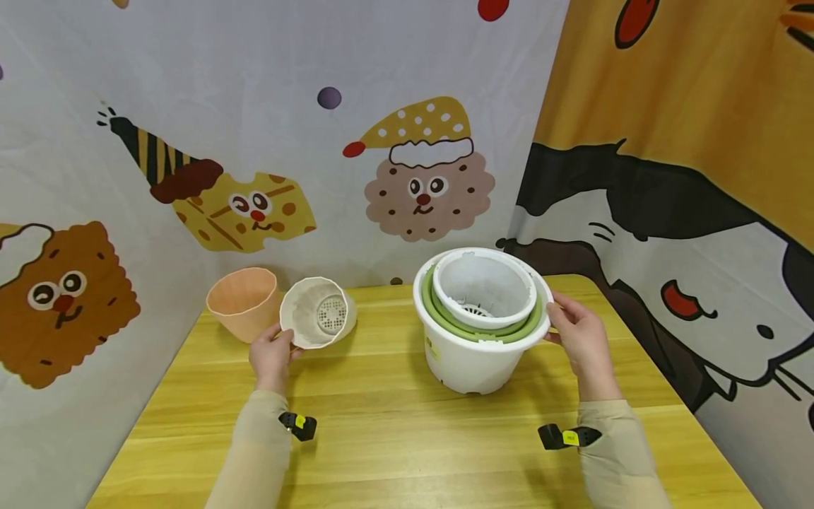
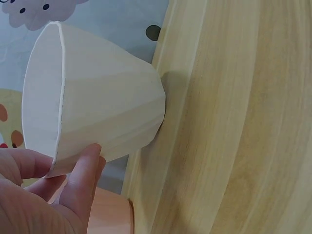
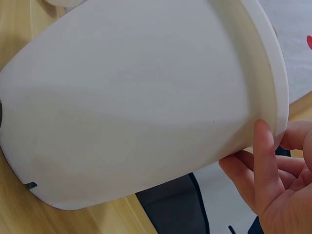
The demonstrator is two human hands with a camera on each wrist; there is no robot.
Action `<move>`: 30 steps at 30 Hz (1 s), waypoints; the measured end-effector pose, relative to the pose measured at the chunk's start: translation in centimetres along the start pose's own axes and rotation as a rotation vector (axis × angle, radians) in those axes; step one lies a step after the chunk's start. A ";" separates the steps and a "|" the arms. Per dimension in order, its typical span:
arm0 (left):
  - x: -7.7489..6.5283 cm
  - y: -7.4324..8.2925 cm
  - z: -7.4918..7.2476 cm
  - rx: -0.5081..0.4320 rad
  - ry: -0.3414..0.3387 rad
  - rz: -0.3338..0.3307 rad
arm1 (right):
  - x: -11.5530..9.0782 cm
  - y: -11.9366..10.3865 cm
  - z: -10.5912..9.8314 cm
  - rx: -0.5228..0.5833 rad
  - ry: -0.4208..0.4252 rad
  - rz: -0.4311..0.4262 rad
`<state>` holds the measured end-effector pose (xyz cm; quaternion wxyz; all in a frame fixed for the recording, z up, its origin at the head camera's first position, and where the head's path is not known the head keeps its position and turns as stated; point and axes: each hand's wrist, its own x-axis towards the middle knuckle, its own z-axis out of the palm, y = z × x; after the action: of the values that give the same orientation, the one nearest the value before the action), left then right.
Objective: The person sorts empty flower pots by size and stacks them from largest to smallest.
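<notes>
My left hand [image 1: 272, 357] pinches the rim of a cream flower pot [image 2: 107, 92], thumb inside and fingers along the outer wall. The pot tilts, its mouth turned toward the head camera, and holes show in its base. Right beside it stands a peach flower pot [image 1: 238, 304]. On the right, my right hand [image 1: 580, 336] grips the rim of a large white flower pot [image 1: 473, 367]. Nested inside that one are a green pot [image 1: 427, 293] and a smaller white pot [image 1: 490, 279] with a slotted bottom.
All the pots are on a wooden table [image 1: 381, 438], toward its back edge. A printed cloth [image 1: 254, 63] with cartoon figures hangs behind, and another cartoon cloth [image 1: 699, 233] borders the right side. Each sleeve carries a small black wrist camera [image 1: 299, 425].
</notes>
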<state>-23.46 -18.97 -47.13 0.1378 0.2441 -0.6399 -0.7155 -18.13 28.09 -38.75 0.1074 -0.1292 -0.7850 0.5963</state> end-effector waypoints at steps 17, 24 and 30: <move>-1.1 0.1 0.5 -0.019 -0.026 0.030 | 0.1 0.2 0.0 0.000 0.008 -0.006; -2.2 1.7 1.3 -0.056 -0.062 0.074 | 0.1 0.2 0.0 -0.006 0.000 -0.016; -3.3 3.3 2.0 -0.126 -0.102 0.078 | 0.2 0.2 0.0 -0.011 -0.002 -0.006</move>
<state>-22.13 -16.10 -43.20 0.1478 0.1730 -0.6088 -0.7600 -18.28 28.18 -38.92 0.1080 -0.1269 -0.7888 0.5917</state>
